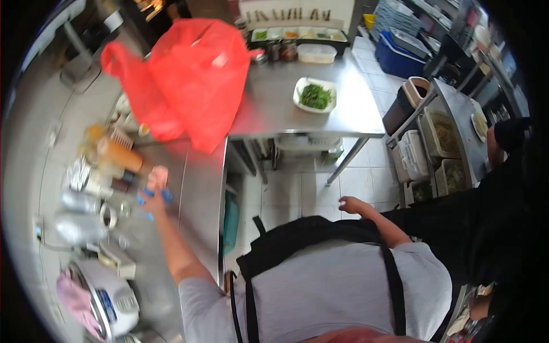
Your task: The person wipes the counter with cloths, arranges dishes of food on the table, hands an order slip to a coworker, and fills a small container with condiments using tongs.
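Apron came nearest, with tiled floor open before it, bounded on the left by the straight edge of the steel counter and ahead by the table. The right hand hung over that floor, fingers loosely curled; whether it held anything could not be told. The left hand reached over the counter, in from the edge, with a blue cloth under its fingers; blur hid whether they gripped or merely pressed it. The cloth showed on both sides of that hand, its visible spread crosswise, its full long axis covered. It lay well apart from the right hand. Just beyond, a blurred pink item pointed away from the body. Bottles crowded the left, while bare steel reached rightward to the edge. Farther off, a red bag filled the corner by the table, where a dish of greens had bare metal around it.
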Action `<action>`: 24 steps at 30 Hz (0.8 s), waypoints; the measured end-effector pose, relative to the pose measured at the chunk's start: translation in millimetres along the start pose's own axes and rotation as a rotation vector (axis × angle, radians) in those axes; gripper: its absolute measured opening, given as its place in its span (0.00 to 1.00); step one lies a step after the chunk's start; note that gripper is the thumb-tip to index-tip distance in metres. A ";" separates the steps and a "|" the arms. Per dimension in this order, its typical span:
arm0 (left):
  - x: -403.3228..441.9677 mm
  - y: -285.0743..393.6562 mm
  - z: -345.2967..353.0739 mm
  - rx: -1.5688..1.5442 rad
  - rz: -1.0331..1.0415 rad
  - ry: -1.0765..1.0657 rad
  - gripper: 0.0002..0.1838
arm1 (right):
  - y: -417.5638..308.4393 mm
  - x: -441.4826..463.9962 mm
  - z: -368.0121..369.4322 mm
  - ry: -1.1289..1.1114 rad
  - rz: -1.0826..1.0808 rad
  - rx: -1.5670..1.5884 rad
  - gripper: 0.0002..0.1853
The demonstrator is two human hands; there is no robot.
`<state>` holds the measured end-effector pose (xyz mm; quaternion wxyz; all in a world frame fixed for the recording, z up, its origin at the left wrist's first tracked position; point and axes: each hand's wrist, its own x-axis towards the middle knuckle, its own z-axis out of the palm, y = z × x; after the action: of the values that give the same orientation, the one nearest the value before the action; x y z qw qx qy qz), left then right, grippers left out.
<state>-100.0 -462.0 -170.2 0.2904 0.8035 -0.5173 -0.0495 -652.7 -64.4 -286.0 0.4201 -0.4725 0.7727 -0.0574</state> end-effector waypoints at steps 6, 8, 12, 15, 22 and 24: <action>27.3 17.8 20.2 0.449 -0.102 -0.260 0.36 | -173.1 66.0 -122.9 -0.291 -0.446 0.116 0.25; 6.9 34.3 17.0 0.415 0.103 -0.036 0.23 | -225.4 51.4 -154.9 -0.287 -0.583 0.130 0.25; 19.3 49.4 29.1 0.616 0.229 -0.044 0.18 | -241.6 57.6 -171.3 -0.338 -0.587 0.289 0.25; 32.6 54.0 45.5 0.602 0.272 -0.006 0.19 | -227.9 47.3 -197.5 -0.307 -0.536 0.319 0.25; 59.5 33.5 64.9 0.558 0.430 0.126 0.21 | -185.6 26.6 -265.2 0.007 -0.364 0.520 0.25; 75.8 4.7 59.7 0.579 0.640 0.225 0.22 | -171.5 29.9 -288.1 0.085 -0.391 0.486 0.25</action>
<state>-91.6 -553.4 -200.3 0.1085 0.6515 -0.6976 0.2777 -744.4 -270.2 -36.0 0.4691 -0.4950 0.6478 -0.3395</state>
